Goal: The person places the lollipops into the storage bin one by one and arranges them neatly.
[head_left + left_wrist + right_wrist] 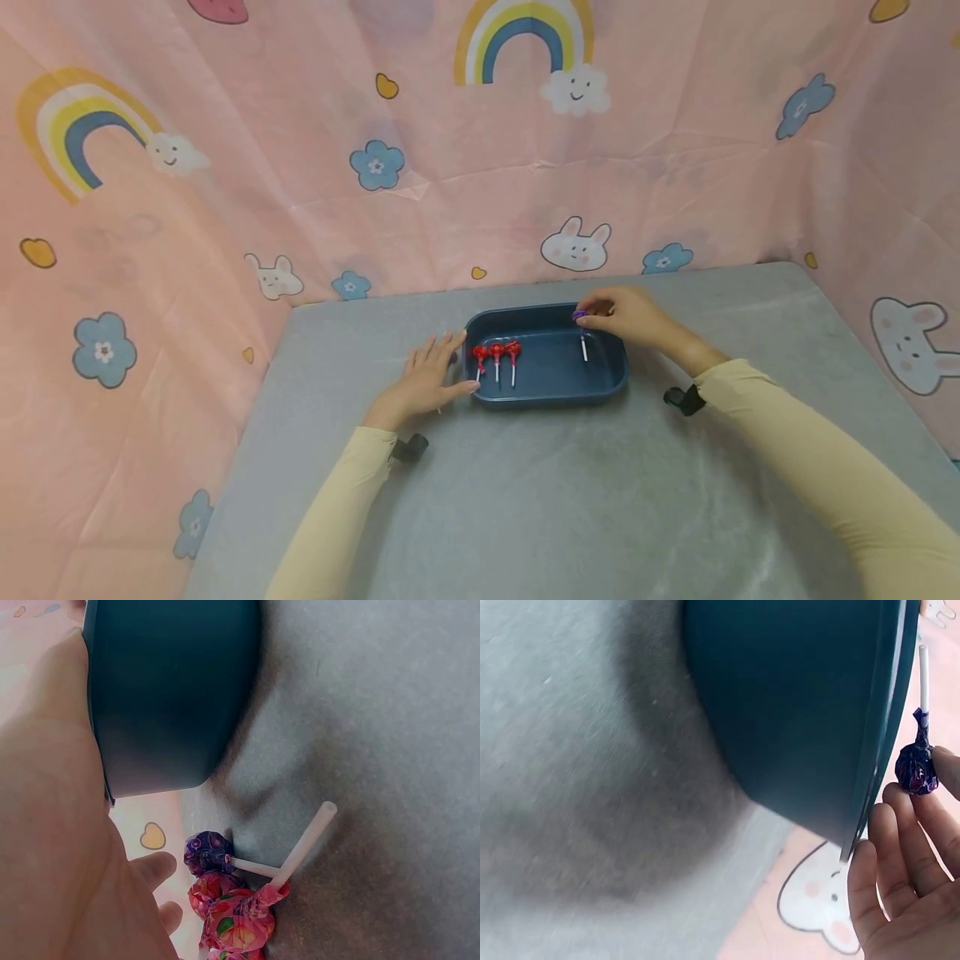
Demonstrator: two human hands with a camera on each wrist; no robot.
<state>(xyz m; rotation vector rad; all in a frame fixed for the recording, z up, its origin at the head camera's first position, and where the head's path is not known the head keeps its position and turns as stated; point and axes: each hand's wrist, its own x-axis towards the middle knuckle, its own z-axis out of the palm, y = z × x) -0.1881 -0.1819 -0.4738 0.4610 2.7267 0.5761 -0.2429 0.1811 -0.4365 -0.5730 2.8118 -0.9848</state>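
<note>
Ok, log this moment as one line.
right hand: pinches purple lollipop over tray | left hand: at tray's left end | red lollipops: three in tray | more lollipops: outside tray

Left arm (330,508) slanting forward and inward, sleeve ending at the wrist. Left hand (422,379) lying palm down, fingers (432,354) stretching nearly straight, thumb standing well apart. Right arm (825,471) reaching in from lower right. Right hand (633,317) arching, thumb (949,771) pinching opposite the fingertips; outer fingers (865,881) bending only slightly.

A purple lollipop (922,735) is held above the tray (551,402).
</note>
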